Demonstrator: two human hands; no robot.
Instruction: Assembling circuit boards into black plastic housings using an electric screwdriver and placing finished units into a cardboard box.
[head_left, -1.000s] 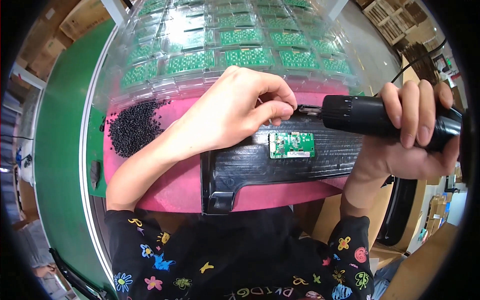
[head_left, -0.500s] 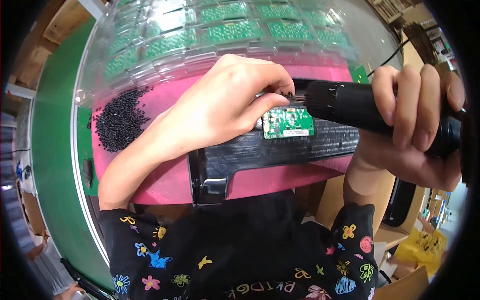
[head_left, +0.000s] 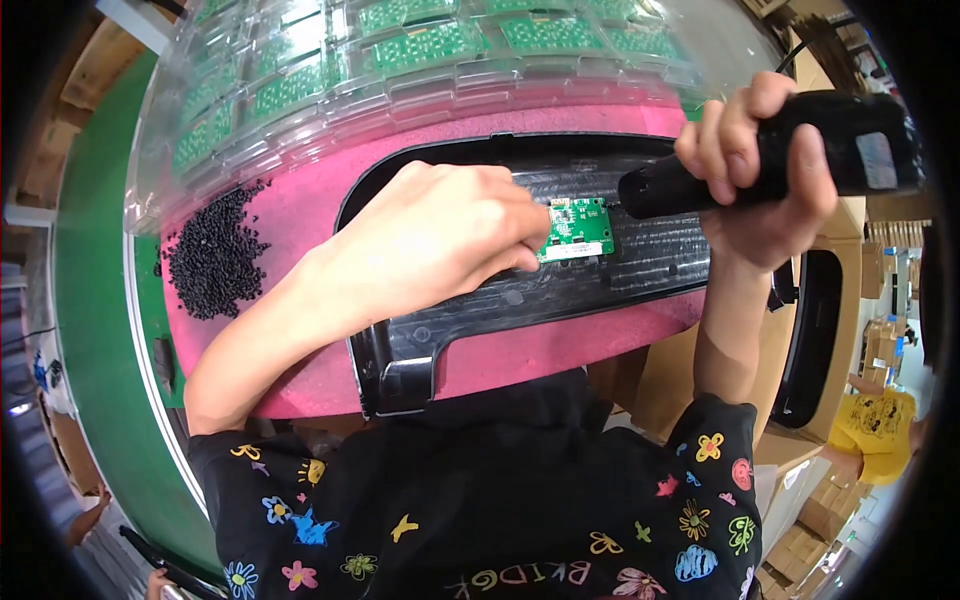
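Left hand (head_left: 440, 240) pinches the green circuit board (head_left: 577, 228) on the black plastic housing (head_left: 560, 290) mid-surface while the right hand (head_left: 765, 170) grips a black electric screwdriver (head_left: 800, 150), whose tip could slip and gouge the board.

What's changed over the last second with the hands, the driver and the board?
The right hand has lifted the black electric screwdriver higher, with its tip now at the green circuit board's upper right edge. The left hand still pinches the board against the black plastic housing. The pile of black screws and the trays of boards are unchanged.
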